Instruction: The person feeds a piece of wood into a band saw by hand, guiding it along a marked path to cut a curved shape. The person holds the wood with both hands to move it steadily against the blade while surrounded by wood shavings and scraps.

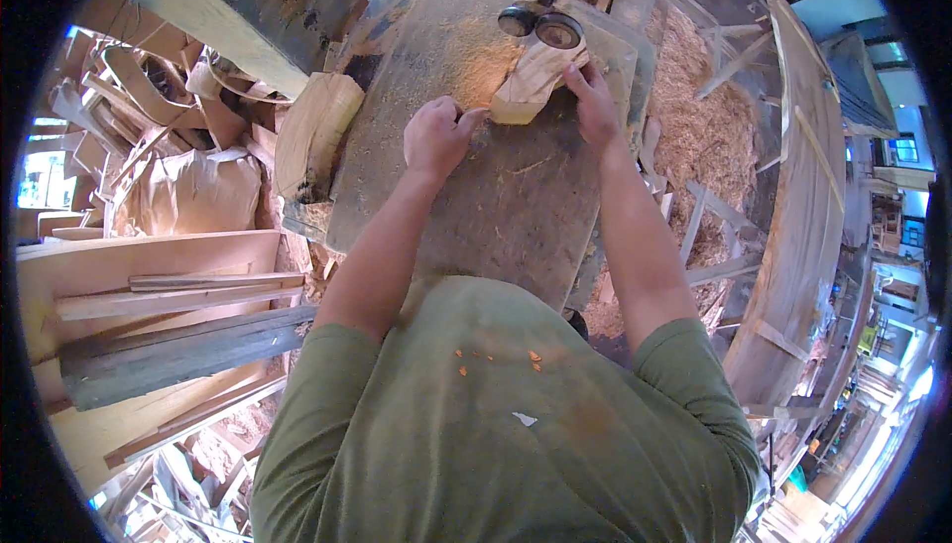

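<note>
A pale wood block (531, 77) lies on the worn, sawdust-covered machine table (486, 216), its near end facing me. Along the block's right side, my right hand (595, 107) grips it with the fingers and thumb closed. My left hand (436, 136) is curled at the near left corner, its thumb and forefinger against the wood. Over the far end of the block sits a pair of dark round machine wheels (543, 25). A blade is not visible to me. Fresh orange sawdust (486, 72) is heaped just left of the block.
Left of the table stands a thick curved wood piece (315, 136). Planks (183, 295) lie stacked at the lower left, below a bulging brown sack (193, 191). Shavings (699, 107) cover the floor on the right, beside a long wooden board (798, 196).
</note>
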Demonstrator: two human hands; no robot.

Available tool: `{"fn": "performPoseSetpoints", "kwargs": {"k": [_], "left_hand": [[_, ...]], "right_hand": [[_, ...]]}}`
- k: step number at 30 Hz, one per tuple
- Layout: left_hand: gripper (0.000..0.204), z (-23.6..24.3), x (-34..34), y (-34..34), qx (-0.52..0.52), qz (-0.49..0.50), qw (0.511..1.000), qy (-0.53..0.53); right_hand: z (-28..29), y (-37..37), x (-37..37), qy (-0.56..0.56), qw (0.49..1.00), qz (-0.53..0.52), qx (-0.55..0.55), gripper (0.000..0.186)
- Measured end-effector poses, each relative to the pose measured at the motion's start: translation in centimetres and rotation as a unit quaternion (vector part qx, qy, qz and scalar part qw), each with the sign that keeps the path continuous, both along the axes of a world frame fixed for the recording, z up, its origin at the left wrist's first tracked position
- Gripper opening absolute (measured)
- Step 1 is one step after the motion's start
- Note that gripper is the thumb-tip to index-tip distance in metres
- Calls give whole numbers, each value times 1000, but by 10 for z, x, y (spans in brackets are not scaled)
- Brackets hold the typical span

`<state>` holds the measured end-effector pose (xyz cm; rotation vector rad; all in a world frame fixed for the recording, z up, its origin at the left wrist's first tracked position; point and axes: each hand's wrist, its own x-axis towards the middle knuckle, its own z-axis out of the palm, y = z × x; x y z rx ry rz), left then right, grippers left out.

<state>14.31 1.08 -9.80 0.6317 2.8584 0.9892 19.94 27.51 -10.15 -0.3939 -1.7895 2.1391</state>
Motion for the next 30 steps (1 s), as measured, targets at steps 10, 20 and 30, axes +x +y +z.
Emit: {"fn": "performPoseSetpoints", "kwargs": {"k": [10, 20, 30], "left_hand": [[35, -7, 0, -1, 46, -32, 998, 41], [28, -6, 0, 2, 95, -43, 993, 53], [29, -18, -5, -4, 117, -24, 993, 15]], "right_hand": [[5, -2, 7, -7, 999, 36, 36, 102], [15, -22, 28, 74, 995, 49, 49, 138], [27, -31, 30, 62, 984, 53, 157, 140]]}}
